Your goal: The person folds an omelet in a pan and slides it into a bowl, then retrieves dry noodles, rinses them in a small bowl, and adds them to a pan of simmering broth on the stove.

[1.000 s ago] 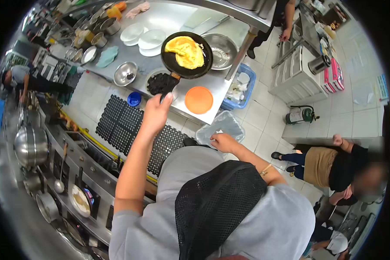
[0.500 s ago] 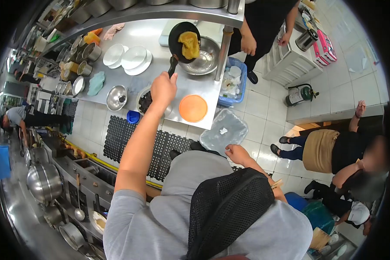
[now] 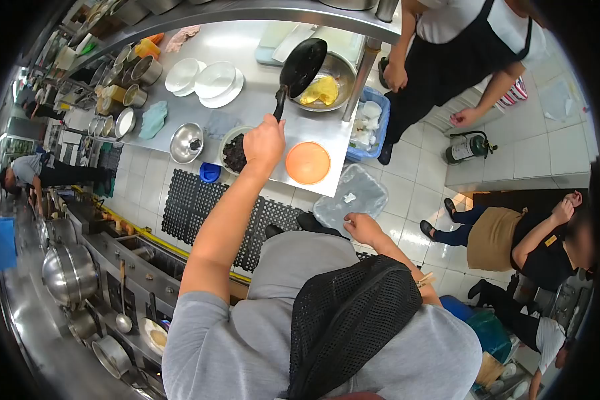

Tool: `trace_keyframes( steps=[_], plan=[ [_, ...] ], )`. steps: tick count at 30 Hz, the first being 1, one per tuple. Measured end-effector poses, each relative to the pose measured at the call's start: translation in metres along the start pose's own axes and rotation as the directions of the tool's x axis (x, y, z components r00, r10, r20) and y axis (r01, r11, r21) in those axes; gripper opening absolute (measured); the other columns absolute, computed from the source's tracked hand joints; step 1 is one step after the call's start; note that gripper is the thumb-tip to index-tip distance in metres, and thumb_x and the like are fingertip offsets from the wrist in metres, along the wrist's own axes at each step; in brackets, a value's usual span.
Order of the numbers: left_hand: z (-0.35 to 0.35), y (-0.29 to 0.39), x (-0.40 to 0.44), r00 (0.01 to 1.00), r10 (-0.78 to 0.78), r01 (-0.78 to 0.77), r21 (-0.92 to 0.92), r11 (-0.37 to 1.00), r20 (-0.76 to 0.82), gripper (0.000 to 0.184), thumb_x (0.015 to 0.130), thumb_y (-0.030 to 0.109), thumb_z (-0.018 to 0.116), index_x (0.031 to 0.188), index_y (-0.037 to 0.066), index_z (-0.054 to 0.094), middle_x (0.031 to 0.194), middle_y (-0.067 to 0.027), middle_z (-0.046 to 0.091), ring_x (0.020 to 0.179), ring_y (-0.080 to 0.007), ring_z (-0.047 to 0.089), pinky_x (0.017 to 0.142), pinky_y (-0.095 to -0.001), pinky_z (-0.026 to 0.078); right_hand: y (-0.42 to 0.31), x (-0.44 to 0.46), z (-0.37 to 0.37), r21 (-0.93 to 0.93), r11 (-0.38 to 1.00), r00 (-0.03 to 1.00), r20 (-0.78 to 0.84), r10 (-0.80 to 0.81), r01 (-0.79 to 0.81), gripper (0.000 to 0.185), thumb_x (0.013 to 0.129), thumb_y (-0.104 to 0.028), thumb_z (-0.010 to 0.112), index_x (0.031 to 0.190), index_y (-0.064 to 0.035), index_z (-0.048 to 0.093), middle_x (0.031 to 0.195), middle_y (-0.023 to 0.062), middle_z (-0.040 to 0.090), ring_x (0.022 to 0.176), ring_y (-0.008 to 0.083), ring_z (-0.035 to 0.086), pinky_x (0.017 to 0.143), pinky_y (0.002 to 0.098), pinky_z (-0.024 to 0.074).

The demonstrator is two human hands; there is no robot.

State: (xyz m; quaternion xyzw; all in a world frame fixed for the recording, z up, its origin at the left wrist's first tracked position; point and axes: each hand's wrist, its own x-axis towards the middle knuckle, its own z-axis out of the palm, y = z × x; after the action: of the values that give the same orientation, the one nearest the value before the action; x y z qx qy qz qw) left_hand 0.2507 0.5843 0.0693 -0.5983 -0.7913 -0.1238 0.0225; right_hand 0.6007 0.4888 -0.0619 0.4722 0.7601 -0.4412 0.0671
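Gripped by its handle, a black frying pan (image 3: 304, 67) is in my left hand (image 3: 265, 145), tilted over the worktop beside a wide metal bowl. Yellow cooked egg (image 3: 321, 91) lies in this bowl (image 3: 344, 72). Below my left hand is a container of dark food (image 3: 234, 152), partly covered by my wrist. An orange round lid (image 3: 308, 163) rests near the counter corner. My right hand (image 3: 363, 228) hangs empty with loosely bent fingers, near a translucent bin (image 3: 352, 199) on the floor.
White plates (image 3: 215, 81), a small metal bowl (image 3: 187, 143) and a teal cloth (image 3: 154, 119) are on the worktop (image 3: 200, 50). A co-worker in a black apron (image 3: 447, 63) stands beyond a blue crate (image 3: 369, 130). The stove (image 3: 130, 267) is at left; another person (image 3: 513, 240) stands right.
The pan has tipped steeply, and the egg has gone from it into the metal bowl. The aproned co-worker shows more fully beside the counter. My right hand stays low and empty.
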Motion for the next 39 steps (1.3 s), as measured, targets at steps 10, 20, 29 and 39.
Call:
trace_keyframes(
  steps=[10, 20, 29, 39],
  plan=[
    [-0.01, -0.019, 0.0, 0.883, -0.346, 0.442, -0.808, 0.389, 0.317, 0.04, 0.103, 0.037, 0.064, 0.09, -0.001, 0.063, 0.064, -0.0084, 0.058, 0.052, -0.0191, 0.05, 0.052, -0.04, 0.043, -0.027, 0.014, -0.016, -0.035, 0.996, 0.995, 0.056, -0.082, 0.084, 0.034, 0.096, -0.027, 0.065, 0.118, -0.0031, 0.072, 0.104, 0.02, 0.075, 0.1, 0.039, 0.071, 0.092, 0.0482, 0.0548],
    [-0.086, -0.037, -0.09, 0.783, -0.288, 0.506, -0.834, -0.22, 0.551, 0.038, 0.108, 0.042, 0.057, 0.095, 0.006, 0.056, 0.063, 0.0081, 0.038, 0.048, -0.0034, 0.027, 0.043, -0.0234, 0.021, -0.07, 0.06, -0.019, -0.061, 0.978, 0.958, 0.221, -0.182, 0.199, 0.03, 0.096, -0.028, 0.066, 0.112, -0.0031, 0.074, 0.099, 0.0185, 0.075, 0.095, 0.0334, 0.073, 0.084, 0.0432, 0.056],
    [-0.158, -0.084, -0.359, 0.548, -0.808, 0.216, -0.97, -0.112, 0.215, 0.035, 0.107, 0.039, 0.062, 0.094, 0.006, 0.062, 0.064, 0.0088, 0.04, 0.054, -0.0026, 0.033, 0.047, -0.0244, 0.025, -0.203, 0.118, 0.075, 0.018, 0.846, 0.572, 0.729, -0.376, 0.533, 0.033, 0.099, -0.028, 0.067, 0.11, 0.0024, 0.074, 0.091, 0.0139, 0.076, 0.082, 0.023, 0.072, 0.077, 0.0359, 0.0556],
    [-0.056, -0.012, -0.543, -0.193, -0.907, 0.082, -0.915, -0.394, 0.373, 0.042, 0.107, 0.04, 0.06, 0.081, 0.007, 0.057, 0.061, 0.005, 0.044, 0.054, -0.0066, 0.038, 0.048, -0.0281, 0.032, -0.267, 0.119, 0.185, -0.054, 0.451, 0.142, 0.976, -0.164, 0.891, 0.035, 0.098, -0.029, 0.068, 0.113, 0.0023, 0.073, 0.088, 0.0165, 0.076, 0.08, 0.0263, 0.073, 0.076, 0.038, 0.0554]
  ],
)
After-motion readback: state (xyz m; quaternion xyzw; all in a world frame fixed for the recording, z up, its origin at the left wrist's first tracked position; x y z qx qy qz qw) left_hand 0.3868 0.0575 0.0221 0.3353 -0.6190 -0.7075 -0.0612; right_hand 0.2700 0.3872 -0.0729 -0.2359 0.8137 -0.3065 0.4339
